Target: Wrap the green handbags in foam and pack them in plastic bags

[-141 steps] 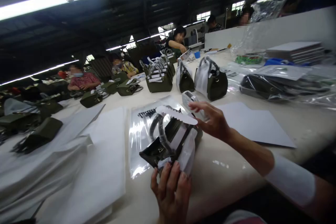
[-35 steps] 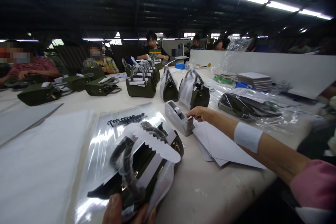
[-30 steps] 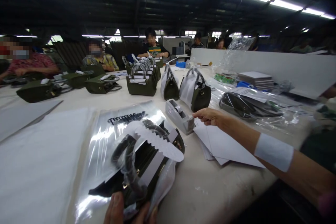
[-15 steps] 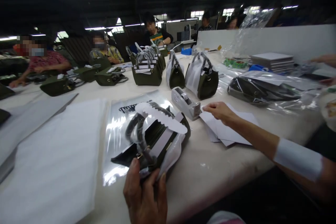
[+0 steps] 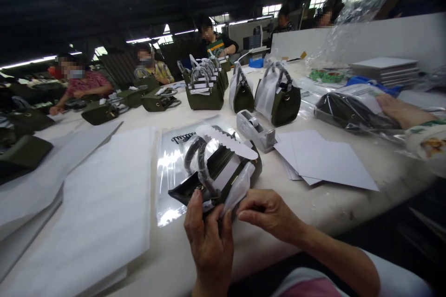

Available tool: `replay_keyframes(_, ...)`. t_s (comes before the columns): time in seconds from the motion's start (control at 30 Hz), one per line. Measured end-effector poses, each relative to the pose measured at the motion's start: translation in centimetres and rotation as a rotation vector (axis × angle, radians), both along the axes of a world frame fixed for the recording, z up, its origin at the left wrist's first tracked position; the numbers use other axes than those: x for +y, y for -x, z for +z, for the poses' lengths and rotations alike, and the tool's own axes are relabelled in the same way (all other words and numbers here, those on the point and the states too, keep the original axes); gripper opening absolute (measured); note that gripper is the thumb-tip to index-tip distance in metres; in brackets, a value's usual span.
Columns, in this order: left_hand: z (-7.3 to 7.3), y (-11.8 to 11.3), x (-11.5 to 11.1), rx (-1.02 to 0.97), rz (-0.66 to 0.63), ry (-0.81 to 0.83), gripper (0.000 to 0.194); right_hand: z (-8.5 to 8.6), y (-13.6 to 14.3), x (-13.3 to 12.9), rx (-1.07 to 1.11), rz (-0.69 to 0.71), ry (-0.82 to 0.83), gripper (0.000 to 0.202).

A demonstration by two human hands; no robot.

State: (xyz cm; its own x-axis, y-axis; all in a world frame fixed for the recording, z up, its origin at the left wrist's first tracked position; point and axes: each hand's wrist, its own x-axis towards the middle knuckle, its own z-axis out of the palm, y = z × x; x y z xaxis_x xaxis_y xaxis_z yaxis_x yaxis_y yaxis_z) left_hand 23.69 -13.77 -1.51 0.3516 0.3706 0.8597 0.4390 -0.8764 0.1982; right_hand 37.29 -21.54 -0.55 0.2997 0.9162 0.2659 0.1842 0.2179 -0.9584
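The left hand [image 5: 211, 236] grips the near end of a dark-green handbag with plastic-wrapped handles [image 5: 226, 169]; the right hand [image 5: 270, 213], fingers curled, is just beside.

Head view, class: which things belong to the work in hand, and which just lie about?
In hand:
- handbag, touched by the left hand
- clear plastic sheet beneath
- probably tape dispenser

Seemingly lying about:
- stacked boards
- blue item at the back

A stack of pale boards [image 5: 383, 64] sits beside blue material [image 5: 374, 83] and near green items [image 5: 327, 75], before a white partition [image 5: 393, 39].
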Motion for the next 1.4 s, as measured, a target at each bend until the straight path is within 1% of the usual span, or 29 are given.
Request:
replay_keyframes(0.17,0.0,0.1,-0.1,0.003,-0.003,-0.002,0.015,0.2,0.4,0.2,-0.129,-0.077,0.069,0.020)
replay_keyframes(0.27,0.0,0.1,0.0,0.010,-0.003,-0.008,0.015,0.3,0.7,0.5,-0.165,-0.130,0.124,0.023)
replay_keyframes(0.43,-0.1,0.2,0.3,0.011,-0.007,-0.052,0.018,0.8,1.3,0.9,-0.143,-0.197,0.240,0.022)
replay_keyframes(0.53,-0.2,0.4,0.5,0.021,-0.044,-0.086,0.032,1.2,1.5,1.0,-0.115,-0.214,0.281,0.020)
replay_keyframes(0.63,-0.1,0.6,0.7,0.082,-0.053,-0.126,0.044,1.5,1.5,1.2,-0.090,-0.226,0.294,0.020)
replay_keyframes(0.8,0.4,0.7,0.9,0.167,-0.008,-0.129,0.041,1.7,1.4,0.8,-0.057,-0.211,0.305,0.018)
replay_keyframes(0.87,0.6,0.6,0.9,0.176,-0.002,-0.117,0.040,1.4,1.4,0.3,0.010,-0.205,0.334,0.017)
replay_keyframes(0.97,0.7,0.6,0.9,0.175,-0.008,-0.118,0.037,0.4,1.5,-0.1,0.162,-0.217,0.368,0.022)
replay_keyframes(1.1,0.8,0.5,0.7,0.175,-0.007,-0.116,0.036,-0.9,2.0,0.3,0.324,-0.242,0.331,0.021)
replay_keyframes(1.2,0.9,0.5,0.6,0.185,-0.015,-0.120,0.038,-1.2,2.2,0.9,0.359,-0.269,0.302,0.022)
replay_keyframes(1.3,1.0,0.5,0.5,0.179,-0.019,-0.108,0.037,-1.7,2.0,1.2,0.265,-0.345,0.294,0.024)
replay_keyframes(1.4,1.1,0.5,0.5,0.178,-0.019,-0.086,0.034,-2.8,1.1,1.3,-0.026,-0.503,0.230,0.026)
